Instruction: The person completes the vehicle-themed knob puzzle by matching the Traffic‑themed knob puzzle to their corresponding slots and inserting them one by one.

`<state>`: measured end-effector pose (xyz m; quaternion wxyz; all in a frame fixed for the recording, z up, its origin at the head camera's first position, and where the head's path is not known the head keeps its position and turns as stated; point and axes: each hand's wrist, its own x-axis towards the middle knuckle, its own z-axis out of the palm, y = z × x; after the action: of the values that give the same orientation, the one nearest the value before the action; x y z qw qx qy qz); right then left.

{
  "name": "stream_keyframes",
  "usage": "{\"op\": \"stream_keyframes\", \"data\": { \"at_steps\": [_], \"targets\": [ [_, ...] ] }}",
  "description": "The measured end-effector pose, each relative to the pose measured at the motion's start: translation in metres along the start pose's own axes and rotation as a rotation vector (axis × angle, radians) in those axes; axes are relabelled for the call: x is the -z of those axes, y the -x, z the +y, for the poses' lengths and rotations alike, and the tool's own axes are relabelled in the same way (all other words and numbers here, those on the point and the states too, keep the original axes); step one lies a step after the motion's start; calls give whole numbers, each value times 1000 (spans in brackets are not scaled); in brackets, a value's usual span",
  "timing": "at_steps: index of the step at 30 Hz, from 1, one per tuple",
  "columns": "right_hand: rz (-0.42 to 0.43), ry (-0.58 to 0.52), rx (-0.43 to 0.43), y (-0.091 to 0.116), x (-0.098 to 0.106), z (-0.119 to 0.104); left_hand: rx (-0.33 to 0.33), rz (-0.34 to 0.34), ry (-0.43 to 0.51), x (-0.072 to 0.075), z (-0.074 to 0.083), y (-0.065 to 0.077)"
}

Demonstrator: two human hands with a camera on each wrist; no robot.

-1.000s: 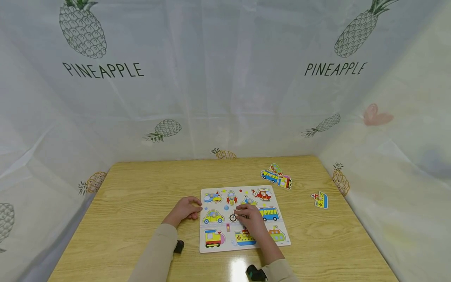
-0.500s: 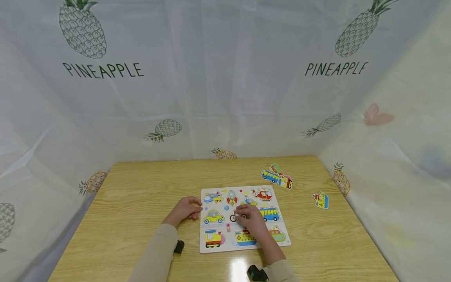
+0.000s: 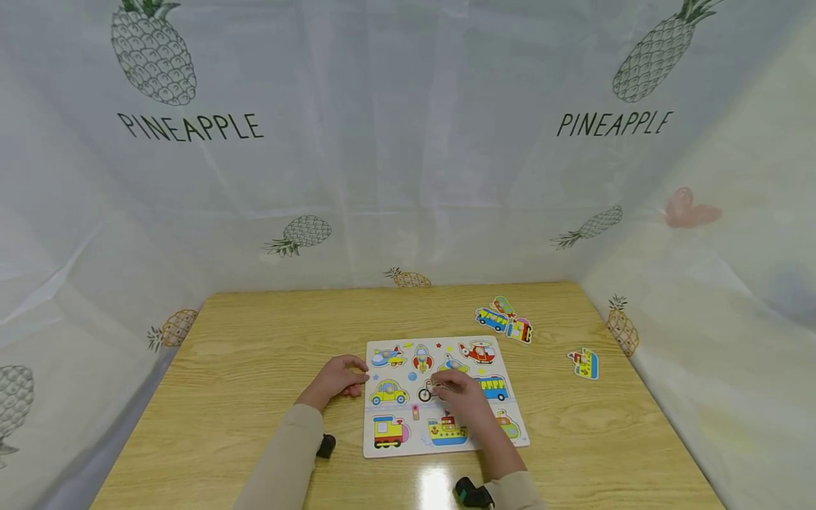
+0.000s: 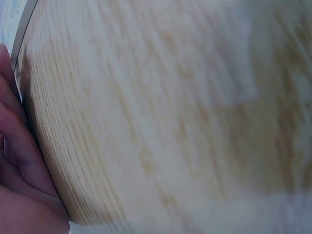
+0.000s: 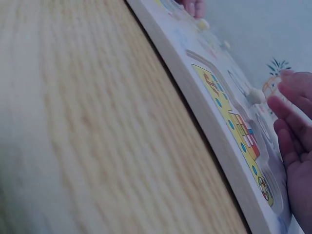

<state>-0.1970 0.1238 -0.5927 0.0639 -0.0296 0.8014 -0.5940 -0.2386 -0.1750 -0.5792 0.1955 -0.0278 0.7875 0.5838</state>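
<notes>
A puzzle board (image 3: 417, 428) printed with vehicles lies flat on the table. My left hand (image 3: 336, 377) touches its left edge with the fingertips. Over the middle of the board, my right hand (image 3: 467, 402) has its fingertips at the right side of the bicycle piece (image 3: 426, 391), partly covering it. The right wrist view shows those relaxed fingers (image 5: 287, 114) beside a white knob (image 5: 257, 96), apart from it. Below them is a ship-printed recess (image 5: 231, 122). The airplane (image 3: 388, 357), rocket (image 3: 422, 359) and helicopter (image 3: 478, 352) are along the board's top.
Past the board's top right corner, a bus piece (image 3: 491, 319), train piece (image 3: 519, 330) and submarine piece (image 3: 503, 306) lie clustered. A ship piece (image 3: 585, 364) lies apart, farther right. Behind the wooden table (image 3: 274, 326) hangs a pineapple-print curtain (image 3: 408, 177).
My right hand has drawn slightly right and back from the bicycle piece, showing more of it. My left hand stays at the board's edge. The head view has shifted slightly.
</notes>
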Motion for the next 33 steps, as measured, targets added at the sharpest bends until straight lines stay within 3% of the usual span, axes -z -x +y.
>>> {"op": "stream_keyframes", "data": {
  "at_steps": [3,14,22,33],
  "targets": [
    [10,-36,-31,0,3,0,-8,-3,-5,0,1,1],
    [55,-124,-5,-8,19,-12,-8,-5,3,-1,3,1],
    [96,-25,9,-30,53,-22,-18,-12,18,0,1,0],
    [114,65,-51,-63,106,-8,-3,-1,10,0,0,1]
  ]
}}
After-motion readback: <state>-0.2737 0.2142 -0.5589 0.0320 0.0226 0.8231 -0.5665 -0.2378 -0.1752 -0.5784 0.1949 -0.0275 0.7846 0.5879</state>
